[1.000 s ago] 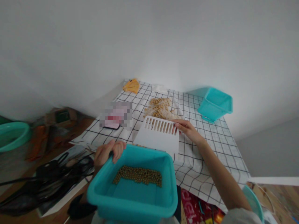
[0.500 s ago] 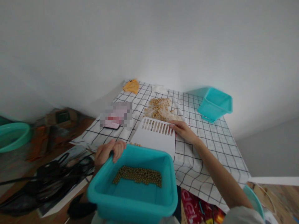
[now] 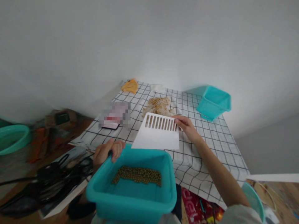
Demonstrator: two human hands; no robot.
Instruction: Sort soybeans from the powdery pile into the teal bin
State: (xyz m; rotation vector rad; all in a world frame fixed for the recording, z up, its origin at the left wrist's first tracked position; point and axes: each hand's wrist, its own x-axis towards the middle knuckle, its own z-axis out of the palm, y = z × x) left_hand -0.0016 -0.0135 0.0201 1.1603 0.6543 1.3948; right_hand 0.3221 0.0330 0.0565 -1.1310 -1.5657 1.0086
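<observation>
My left hand (image 3: 106, 151) grips the far left rim of a teal plastic tub (image 3: 133, 199) close in front of me. A band of small green-brown beans (image 3: 139, 175) lies on the tub's floor. My right hand (image 3: 185, 124) pinches the top right corner of a white slotted board (image 3: 157, 134), which is lifted and tilted above the tub's far edge. Beyond the board, a loose pile of tan beans (image 3: 159, 105) sits on the checked cloth (image 3: 210, 146).
A second teal tub (image 3: 213, 102) stands at the cloth's far right. An orange rag (image 3: 130, 86) lies at the far edge, a pink card (image 3: 111, 119) at the left. Black cables (image 3: 46, 180) and a green basin (image 3: 12, 137) crowd the left. The wall is right behind.
The white slotted board has risen off the cloth; its near edge now hangs over the tub's far rim. My left hand has kept its grip on the tub.
</observation>
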